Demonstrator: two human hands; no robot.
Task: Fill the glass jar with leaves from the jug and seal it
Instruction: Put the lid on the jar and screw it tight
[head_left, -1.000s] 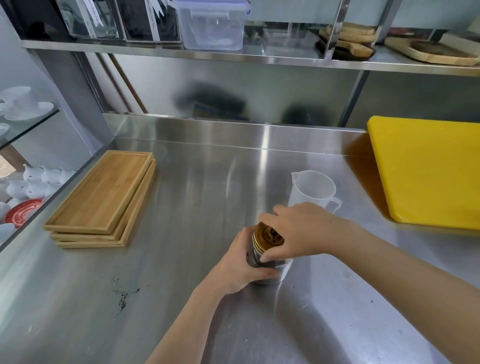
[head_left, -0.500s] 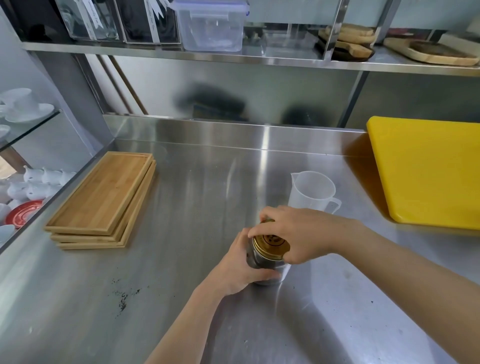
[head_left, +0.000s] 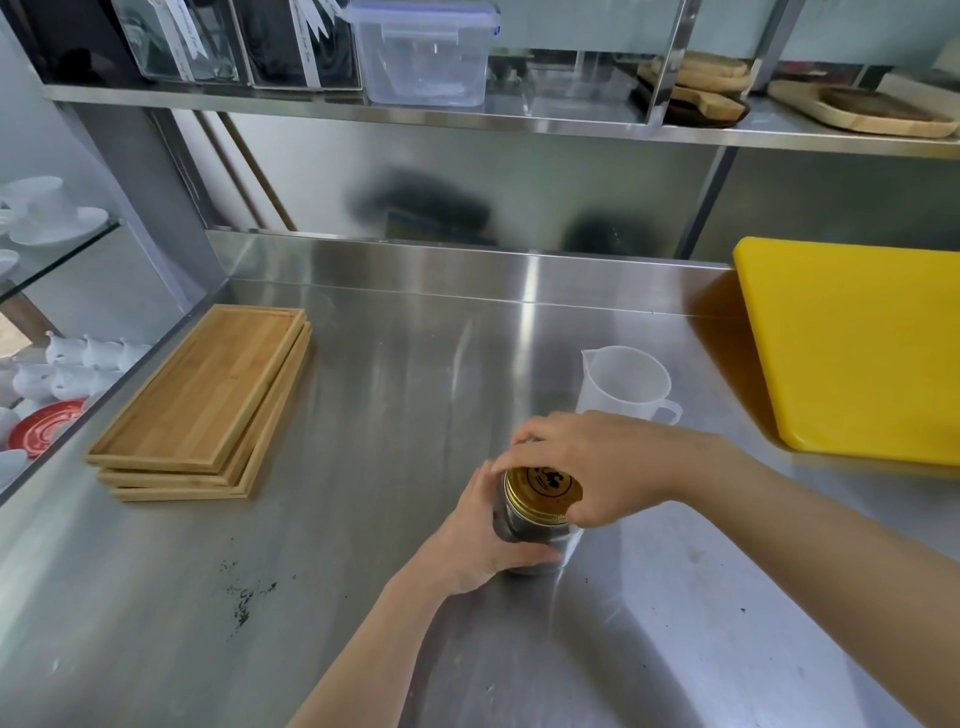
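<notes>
A glass jar (head_left: 530, 535) with dark leaves inside stands upright on the steel counter (head_left: 389, 415), just in front of me. A gold lid (head_left: 543, 488) with a dark emblem sits flat on its mouth. My left hand (head_left: 480, 540) wraps around the jar's body from the left. My right hand (head_left: 597, 467) reaches over from the right, its fingers gripping the lid's rim. Behind the jar stands a translucent white plastic jug (head_left: 623, 384), upright, with nothing visible inside it.
Three stacked bamboo trays (head_left: 208, 400) lie at the left. A yellow cutting board (head_left: 852, 343) fills the right side. Loose dark leaf crumbs (head_left: 244, 597) are scattered near the front left. A shelf above holds a plastic container (head_left: 426, 52) and wooden boards (head_left: 862, 106).
My right hand has turned on the lid, which went from tilted to lying flat on the jar's mouth. My left hand has kept its hold on the jar.
</notes>
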